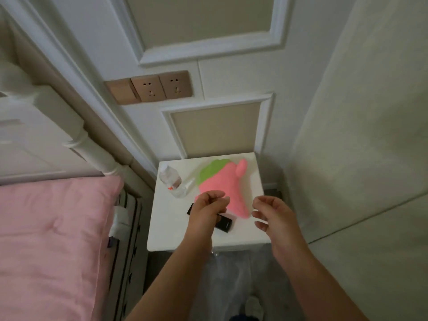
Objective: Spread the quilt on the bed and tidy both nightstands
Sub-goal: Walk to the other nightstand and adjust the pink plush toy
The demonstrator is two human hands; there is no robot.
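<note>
Pink plush toy [220, 188] | tabletop [254, 181], 12 o'clock of hands | soft, light (grab mid-body) | left hand [206, 210], right hand [273, 216]: fingers loose, empty

Nightstand [252, 181]: bottle [171, 179], plush [220, 181], black case [223, 224]

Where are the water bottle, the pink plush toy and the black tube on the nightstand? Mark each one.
water bottle [171, 179]: head view, on its clear body.
pink plush toy [220, 181]: head view, on its pink middle.
black tube [224, 225]: head view, on its end right of the wrist.

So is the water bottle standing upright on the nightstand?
No, the water bottle lies on its side on the nightstand, left of the pink plush toy.
</note>
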